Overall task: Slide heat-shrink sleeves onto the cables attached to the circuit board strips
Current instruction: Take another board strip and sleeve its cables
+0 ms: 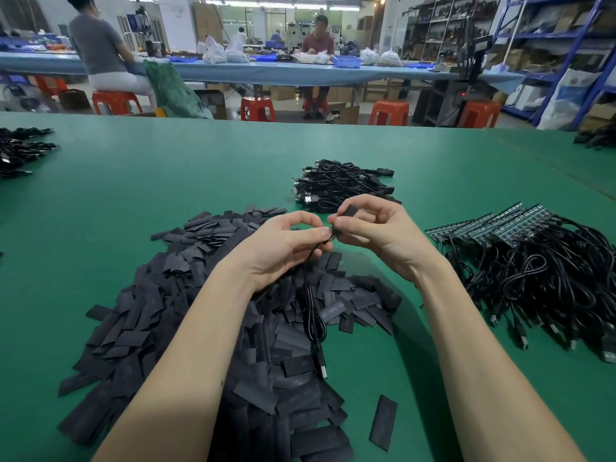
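Threading in progress: left hand pinches the cable end, steadying it for the sleeve pinched by right hand; sleeve pile at 7 o'clock, board strips at 3 o'clock, within reach.

Green table: sleeves, cables, strips.
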The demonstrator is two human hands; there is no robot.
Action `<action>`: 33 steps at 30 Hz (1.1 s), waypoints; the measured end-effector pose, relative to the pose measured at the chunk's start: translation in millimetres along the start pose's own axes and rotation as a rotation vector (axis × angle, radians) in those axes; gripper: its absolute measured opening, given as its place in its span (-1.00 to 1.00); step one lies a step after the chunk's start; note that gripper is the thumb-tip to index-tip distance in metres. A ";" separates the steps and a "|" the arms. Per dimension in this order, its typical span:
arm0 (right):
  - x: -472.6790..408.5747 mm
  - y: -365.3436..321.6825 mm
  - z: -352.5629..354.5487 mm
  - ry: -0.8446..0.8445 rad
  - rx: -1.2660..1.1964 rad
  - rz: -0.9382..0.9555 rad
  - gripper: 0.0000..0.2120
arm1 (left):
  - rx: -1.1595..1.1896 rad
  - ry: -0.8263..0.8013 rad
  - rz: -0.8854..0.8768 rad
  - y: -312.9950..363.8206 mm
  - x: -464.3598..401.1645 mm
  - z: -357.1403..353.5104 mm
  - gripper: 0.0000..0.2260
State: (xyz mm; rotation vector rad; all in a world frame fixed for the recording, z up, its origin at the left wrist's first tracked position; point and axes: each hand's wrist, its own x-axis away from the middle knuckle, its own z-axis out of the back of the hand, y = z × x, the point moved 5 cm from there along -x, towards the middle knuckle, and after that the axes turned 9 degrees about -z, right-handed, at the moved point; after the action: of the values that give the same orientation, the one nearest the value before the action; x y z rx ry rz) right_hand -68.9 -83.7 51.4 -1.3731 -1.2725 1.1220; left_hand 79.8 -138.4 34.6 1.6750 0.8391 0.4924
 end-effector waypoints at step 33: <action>-8.1 16.6 25.6 0.152 -0.195 -0.132 -0.86 | -0.813 0.165 -0.630 9.5 2.0 -8.4 -0.93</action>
State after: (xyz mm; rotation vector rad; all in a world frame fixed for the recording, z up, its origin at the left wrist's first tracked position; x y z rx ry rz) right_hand -91.9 -91.3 31.2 -1.4645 -1.3674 0.8048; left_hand 77.7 -132.4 45.8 0.5875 1.0439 0.4416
